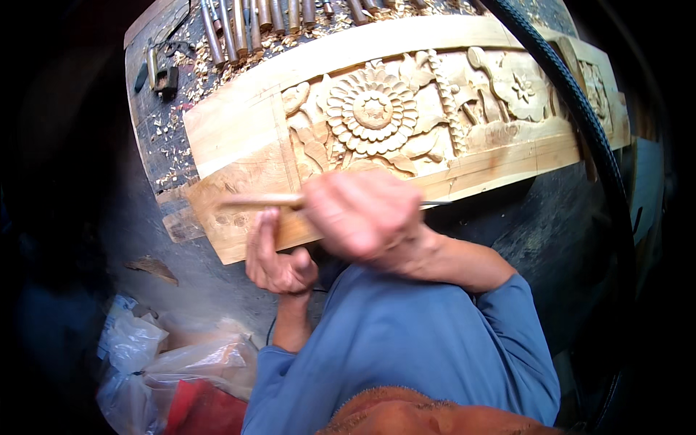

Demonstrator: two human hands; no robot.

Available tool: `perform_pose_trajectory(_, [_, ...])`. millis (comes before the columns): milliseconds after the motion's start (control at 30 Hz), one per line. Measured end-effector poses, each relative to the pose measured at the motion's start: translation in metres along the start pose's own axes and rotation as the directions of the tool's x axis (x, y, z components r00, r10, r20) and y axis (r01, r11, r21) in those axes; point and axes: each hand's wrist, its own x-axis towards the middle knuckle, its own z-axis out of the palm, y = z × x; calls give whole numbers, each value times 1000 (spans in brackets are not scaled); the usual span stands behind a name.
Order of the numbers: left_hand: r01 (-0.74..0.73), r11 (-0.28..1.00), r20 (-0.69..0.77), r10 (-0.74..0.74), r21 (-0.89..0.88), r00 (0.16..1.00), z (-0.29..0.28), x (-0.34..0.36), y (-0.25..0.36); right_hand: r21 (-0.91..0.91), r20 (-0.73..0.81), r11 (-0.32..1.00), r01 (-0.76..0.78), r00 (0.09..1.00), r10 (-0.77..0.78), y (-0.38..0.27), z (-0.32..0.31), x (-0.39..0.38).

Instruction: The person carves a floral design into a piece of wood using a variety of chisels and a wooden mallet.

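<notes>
A pale carved wooden panel lies across the bench in front of me, with a large round flower and leaves in relief. My right hand, blurred by motion, is wrapped round a carving chisel over the panel's near edge. The chisel's wooden handle points left; a thin piece of its metal blade shows right of the fist. Just below the handle, my left hand has its fingers loosely bent and apart. Its fingertips are close to the handle; whether they touch it I cannot tell.
Several carving tools lie among wood shavings along the bench's far side. A black braided hose hangs across the right of the view. Plastic bags and a red piece are on the floor at lower left.
</notes>
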Motion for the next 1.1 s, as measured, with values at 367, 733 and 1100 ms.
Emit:
perform_pose_trajectory(367, [-38, 998, 18, 37, 44, 999, -3, 24, -9, -407, -63, 872, -270, 961, 268, 83, -62, -51])
perform_pose_trajectory(733, [1, 999, -34, 1, 49, 999, 11, 36, -17, -409, 40, 870, -276, 947, 319, 88, -55, -38])
perform_pose_trajectory(1100, [23, 992, -51, -17, 124, 999, 16, 39, -13, -391, -47, 887, -245, 968, 246, 86, -57, -43])
